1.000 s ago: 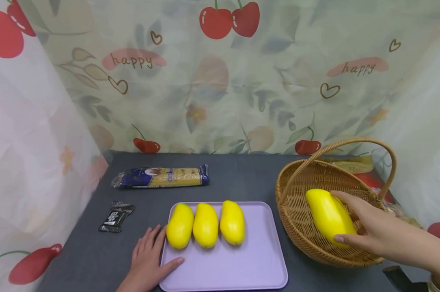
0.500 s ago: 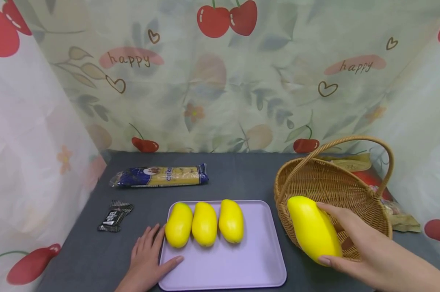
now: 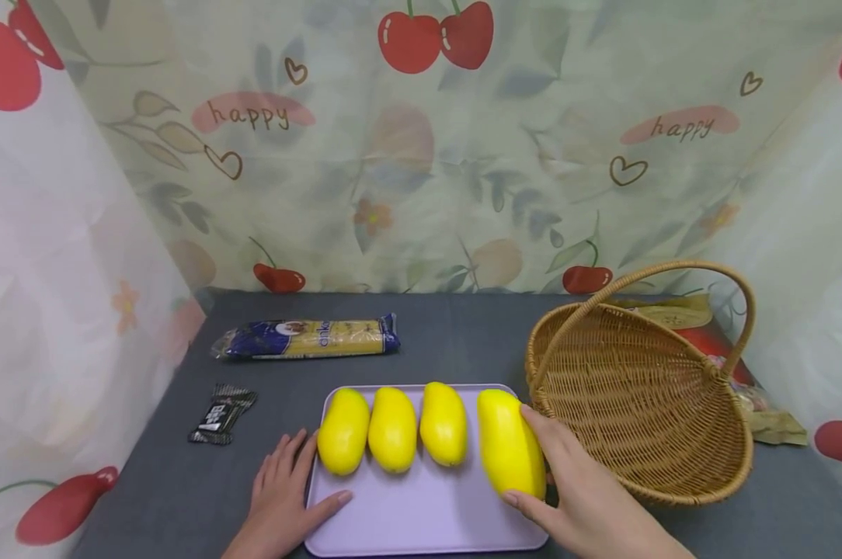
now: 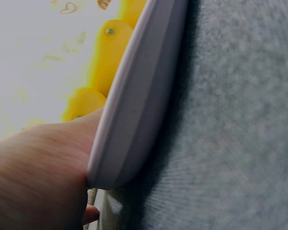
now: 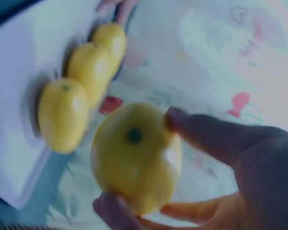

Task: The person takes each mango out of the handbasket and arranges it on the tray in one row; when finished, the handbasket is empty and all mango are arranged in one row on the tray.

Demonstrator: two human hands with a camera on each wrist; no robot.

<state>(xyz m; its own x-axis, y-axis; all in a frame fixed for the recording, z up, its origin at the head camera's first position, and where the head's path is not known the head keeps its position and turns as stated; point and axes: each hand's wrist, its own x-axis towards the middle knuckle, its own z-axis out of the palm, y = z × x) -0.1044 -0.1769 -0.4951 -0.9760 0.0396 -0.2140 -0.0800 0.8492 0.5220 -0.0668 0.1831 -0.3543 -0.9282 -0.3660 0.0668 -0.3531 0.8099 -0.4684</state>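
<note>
A yellow mango (image 3: 508, 442) is in my right hand (image 3: 589, 489), over the right part of a lilac tray (image 3: 407, 516). Thumb and fingers grip it from both sides; in the right wrist view its green-spotted end (image 5: 134, 136) faces the camera. Three more mangoes lie side by side on the tray: a left one (image 3: 343, 432), a middle one (image 3: 392, 430) and a right one (image 3: 443, 424). My left hand (image 3: 281, 497) rests at the tray's left edge, fingers extended beside it and thumb across the rim. Whether the held mango touches the tray, I cannot tell.
A wicker basket (image 3: 645, 396) with a tall handle stands right of the tray, close to my right hand. Packages (image 3: 777, 427) lie partly hidden behind it. A pasta packet (image 3: 309, 338) lies at the back left, a small black wrapped packet (image 3: 223, 414) nearer.
My right hand has lifted the mango out of the basket and carried it left over the tray. My left hand and the other mangoes have stayed in place.
</note>
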